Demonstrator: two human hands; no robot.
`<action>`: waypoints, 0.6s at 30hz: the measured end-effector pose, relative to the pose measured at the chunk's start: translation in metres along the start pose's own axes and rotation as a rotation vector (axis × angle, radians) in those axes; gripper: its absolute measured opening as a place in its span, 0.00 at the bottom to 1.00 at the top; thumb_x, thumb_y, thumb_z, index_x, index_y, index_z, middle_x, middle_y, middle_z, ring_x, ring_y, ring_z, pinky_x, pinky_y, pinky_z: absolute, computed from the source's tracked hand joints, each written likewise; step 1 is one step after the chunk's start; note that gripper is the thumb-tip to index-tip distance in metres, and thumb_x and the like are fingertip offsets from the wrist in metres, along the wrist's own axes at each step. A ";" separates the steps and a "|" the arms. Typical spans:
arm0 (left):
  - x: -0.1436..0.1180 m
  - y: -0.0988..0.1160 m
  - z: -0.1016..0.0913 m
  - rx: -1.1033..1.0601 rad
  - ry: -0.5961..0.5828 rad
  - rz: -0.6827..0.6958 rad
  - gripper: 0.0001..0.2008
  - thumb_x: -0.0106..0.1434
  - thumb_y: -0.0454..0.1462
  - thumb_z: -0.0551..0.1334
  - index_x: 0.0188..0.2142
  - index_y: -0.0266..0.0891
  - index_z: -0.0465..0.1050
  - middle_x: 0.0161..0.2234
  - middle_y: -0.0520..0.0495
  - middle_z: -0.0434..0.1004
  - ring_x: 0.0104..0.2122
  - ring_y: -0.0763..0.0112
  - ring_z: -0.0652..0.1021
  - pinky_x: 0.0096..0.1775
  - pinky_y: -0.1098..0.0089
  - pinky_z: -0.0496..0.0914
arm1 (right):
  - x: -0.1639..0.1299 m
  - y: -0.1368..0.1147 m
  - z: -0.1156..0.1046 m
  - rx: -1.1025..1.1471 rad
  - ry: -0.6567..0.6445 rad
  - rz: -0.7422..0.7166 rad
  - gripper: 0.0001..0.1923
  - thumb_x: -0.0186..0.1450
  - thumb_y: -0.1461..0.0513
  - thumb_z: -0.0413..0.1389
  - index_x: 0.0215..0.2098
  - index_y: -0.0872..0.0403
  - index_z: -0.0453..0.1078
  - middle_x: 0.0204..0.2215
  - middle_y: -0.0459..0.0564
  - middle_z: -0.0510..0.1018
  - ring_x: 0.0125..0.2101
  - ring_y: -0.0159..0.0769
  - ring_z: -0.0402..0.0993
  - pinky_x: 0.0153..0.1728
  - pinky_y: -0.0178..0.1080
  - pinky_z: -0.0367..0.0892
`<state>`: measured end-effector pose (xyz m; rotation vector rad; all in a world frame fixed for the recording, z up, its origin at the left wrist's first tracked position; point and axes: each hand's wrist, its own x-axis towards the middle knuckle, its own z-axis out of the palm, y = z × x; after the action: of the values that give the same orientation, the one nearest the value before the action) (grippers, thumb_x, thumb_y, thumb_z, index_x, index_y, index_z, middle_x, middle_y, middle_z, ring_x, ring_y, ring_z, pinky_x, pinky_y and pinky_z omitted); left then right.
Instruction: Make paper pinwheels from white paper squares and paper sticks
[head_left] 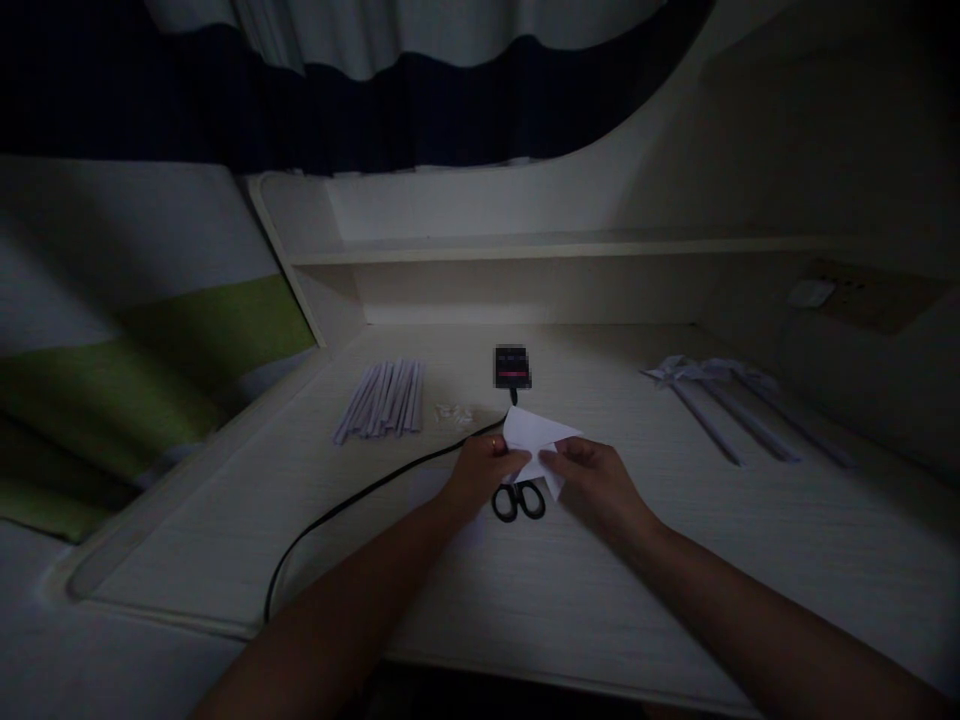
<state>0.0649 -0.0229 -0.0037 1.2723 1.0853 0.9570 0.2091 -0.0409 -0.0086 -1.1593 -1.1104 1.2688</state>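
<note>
Between my two hands is a white sheet of paper [534, 428], folded, with pointed corners at the right and bottom. My left hand [486, 468] pinches its left side, thumb on top, and a ring shows on one finger. On the opposite side my right hand [592, 475] grips the paper with the thumb pressed on the near edge. Black-handled scissors [517, 501] lie on the desk just below the paper, which hides their blades.
Rolled paper sticks [382, 400] lie bundled at the left, with small white pieces [454, 414] beside them. Paper-topped sticks [750, 410] rest at the right. A black cable [360, 495] runs from a small dark device [511, 367] across the desk [465, 620]. A shelf [525, 246] spans the back.
</note>
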 end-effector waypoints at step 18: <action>-0.001 0.004 0.001 -0.033 -0.012 -0.007 0.11 0.43 0.37 0.64 0.28 0.34 0.74 0.24 0.50 0.73 0.23 0.75 0.70 0.31 0.72 0.63 | -0.002 0.000 0.001 -0.046 0.025 -0.018 0.10 0.48 0.57 0.58 0.21 0.57 0.67 0.16 0.42 0.70 0.16 0.26 0.63 0.20 0.32 0.58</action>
<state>0.0658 -0.0240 0.0000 1.2452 1.0599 0.9565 0.2081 -0.0428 -0.0085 -1.1942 -1.1344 1.2176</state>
